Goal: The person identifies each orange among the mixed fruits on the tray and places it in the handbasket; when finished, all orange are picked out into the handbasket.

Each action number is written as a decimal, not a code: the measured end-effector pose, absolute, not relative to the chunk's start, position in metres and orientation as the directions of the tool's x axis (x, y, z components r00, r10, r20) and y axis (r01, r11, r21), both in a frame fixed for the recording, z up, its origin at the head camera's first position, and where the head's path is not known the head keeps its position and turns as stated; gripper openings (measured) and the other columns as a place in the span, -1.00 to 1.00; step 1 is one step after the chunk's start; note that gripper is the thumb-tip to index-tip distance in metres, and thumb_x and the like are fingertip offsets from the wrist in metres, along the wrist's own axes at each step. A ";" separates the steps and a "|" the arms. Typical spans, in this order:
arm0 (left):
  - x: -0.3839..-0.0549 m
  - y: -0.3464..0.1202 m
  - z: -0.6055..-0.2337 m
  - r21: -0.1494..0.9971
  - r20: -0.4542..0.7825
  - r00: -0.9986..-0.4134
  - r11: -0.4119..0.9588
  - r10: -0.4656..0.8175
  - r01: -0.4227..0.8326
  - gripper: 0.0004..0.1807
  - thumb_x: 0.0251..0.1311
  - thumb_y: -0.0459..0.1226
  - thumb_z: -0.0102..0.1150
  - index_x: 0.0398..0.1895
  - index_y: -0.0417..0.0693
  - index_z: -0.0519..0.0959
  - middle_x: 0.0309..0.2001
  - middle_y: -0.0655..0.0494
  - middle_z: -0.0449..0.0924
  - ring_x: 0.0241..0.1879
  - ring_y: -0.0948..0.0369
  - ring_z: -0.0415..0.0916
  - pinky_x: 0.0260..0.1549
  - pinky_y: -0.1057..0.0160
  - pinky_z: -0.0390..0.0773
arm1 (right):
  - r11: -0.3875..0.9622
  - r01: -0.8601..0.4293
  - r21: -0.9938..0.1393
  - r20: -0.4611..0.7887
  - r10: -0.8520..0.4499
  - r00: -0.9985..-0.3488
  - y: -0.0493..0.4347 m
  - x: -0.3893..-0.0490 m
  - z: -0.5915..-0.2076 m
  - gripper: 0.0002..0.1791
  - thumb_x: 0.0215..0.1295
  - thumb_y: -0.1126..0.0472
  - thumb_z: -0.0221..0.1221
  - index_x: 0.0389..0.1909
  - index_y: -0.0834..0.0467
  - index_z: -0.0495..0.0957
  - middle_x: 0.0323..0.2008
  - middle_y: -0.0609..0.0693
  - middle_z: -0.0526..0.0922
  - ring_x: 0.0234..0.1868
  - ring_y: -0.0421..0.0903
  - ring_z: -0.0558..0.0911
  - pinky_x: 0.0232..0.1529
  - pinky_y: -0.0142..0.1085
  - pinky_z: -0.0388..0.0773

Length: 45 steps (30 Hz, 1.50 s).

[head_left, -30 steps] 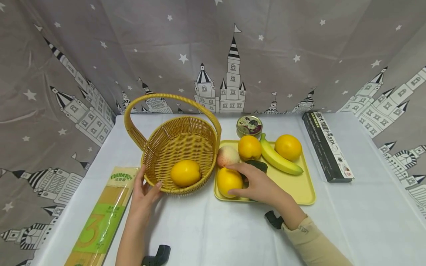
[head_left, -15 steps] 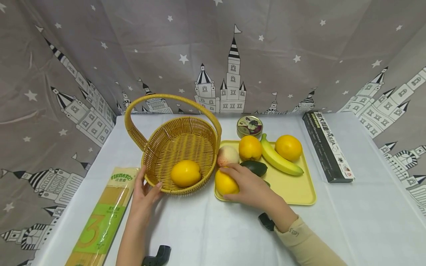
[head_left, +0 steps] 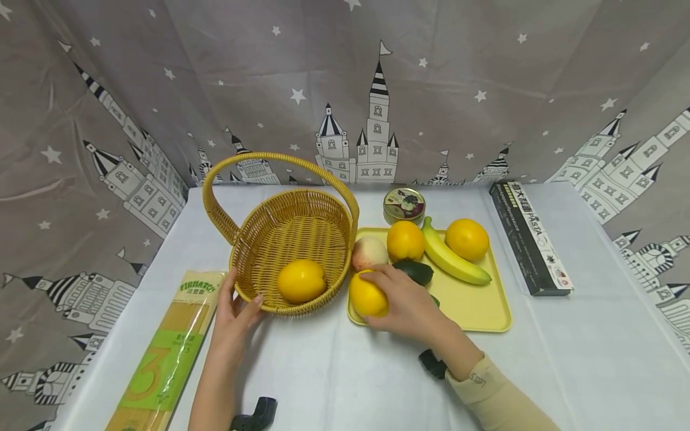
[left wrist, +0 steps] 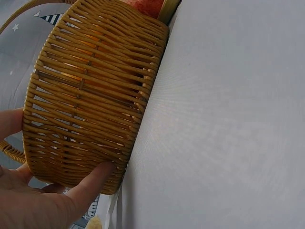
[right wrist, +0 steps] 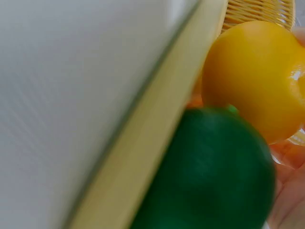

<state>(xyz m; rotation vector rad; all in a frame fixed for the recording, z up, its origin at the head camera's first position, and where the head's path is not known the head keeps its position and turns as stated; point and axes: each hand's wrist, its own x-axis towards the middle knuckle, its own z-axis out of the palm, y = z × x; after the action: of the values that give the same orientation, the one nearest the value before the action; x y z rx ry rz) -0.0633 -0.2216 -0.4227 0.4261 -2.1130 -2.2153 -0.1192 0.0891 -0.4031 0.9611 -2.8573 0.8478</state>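
Note:
My left hand (head_left: 235, 320) grips the near-left side of a wicker basket (head_left: 293, 236) with a tall handle. In the left wrist view its thumb (left wrist: 93, 186) presses the woven wall. A yellow oval fruit (head_left: 300, 281) lies inside the basket. My right hand (head_left: 404, 302) holds an orange (head_left: 368, 296), fingers over its top and thumb at the near side, at the left end of a yellow tray (head_left: 474, 308). Beside it are a peach (head_left: 369, 252) and a dark green fruit (head_left: 415, 272). Another green piece (right wrist: 214, 167) sits close under the right hand, mostly hidden in the head view.
The tray also bears a second orange (head_left: 405, 240), a banana (head_left: 455, 260) and a third orange (head_left: 467, 239). Behind it stands a round tin (head_left: 404, 205). A black pasta box (head_left: 530, 239) lies at right, a spaghetti packet (head_left: 167, 353) at left.
My right hand has shifted slightly left and closed further round the orange, uncovering more of the dark green fruit. The left hand and basket stay put.

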 end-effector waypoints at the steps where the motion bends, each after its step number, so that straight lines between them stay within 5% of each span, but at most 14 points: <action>1: -0.063 -0.221 -0.423 0.987 -0.160 -0.961 -0.064 -0.225 -0.150 -0.11 0.38 -0.42 -0.02 0.55 0.33 -0.26 0.53 0.00 -0.39 0.42 -0.05 -0.01 0.05 0.36 0.52 | 0.661 -0.559 -0.501 0.186 -0.549 -0.815 0.090 -0.119 -0.401 -0.28 -0.05 -0.08 0.39 0.20 0.00 0.48 0.19 -0.06 0.44 0.13 -0.06 0.45 0.01 -0.13 0.55; 18: -0.064 -0.222 -0.424 0.986 -0.163 -0.963 -0.068 -0.216 -0.151 -0.11 0.38 -0.42 -0.02 0.55 0.33 -0.26 0.53 0.00 -0.38 0.42 -0.03 0.01 0.06 0.35 0.51 | 0.474 -0.606 -0.639 0.415 -0.452 -0.790 0.067 -0.132 -0.366 -0.25 -0.04 0.02 0.43 0.24 0.02 0.43 0.27 0.02 0.39 0.24 -0.06 0.40 0.19 -0.10 0.46; 32: -0.064 -0.222 -0.425 0.983 -0.180 -0.958 -0.074 -0.223 -0.167 -0.11 0.38 -0.41 0.00 0.55 0.34 -0.25 0.54 0.02 -0.38 0.42 -0.02 0.01 0.07 0.35 0.50 | 0.386 -0.511 -0.768 0.298 -0.490 -0.819 -0.012 -0.163 -0.358 -0.24 0.01 -0.02 0.42 0.29 -0.05 0.39 0.29 -0.10 0.35 0.23 -0.13 0.41 0.12 -0.19 0.51; 45: -0.063 -0.222 -0.425 0.985 -0.174 -0.958 -0.017 -0.228 -0.175 -0.12 0.37 -0.36 0.03 0.54 0.36 -0.22 0.54 0.11 -0.40 0.45 -0.01 -0.12 -0.07 0.52 0.52 | 0.415 -0.514 -0.751 0.197 -0.602 -0.774 -0.079 -0.169 -0.378 -0.23 0.01 -0.06 0.42 0.28 -0.01 0.41 0.21 -0.11 0.41 0.01 -0.23 0.48 -0.10 -0.47 0.51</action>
<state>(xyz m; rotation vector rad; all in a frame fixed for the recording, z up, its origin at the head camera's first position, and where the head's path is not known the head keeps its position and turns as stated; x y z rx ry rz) -0.0632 -0.2225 -0.4248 0.4458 -2.1756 -2.1675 -0.1691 -0.0792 -0.3781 1.0802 -2.7274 1.3867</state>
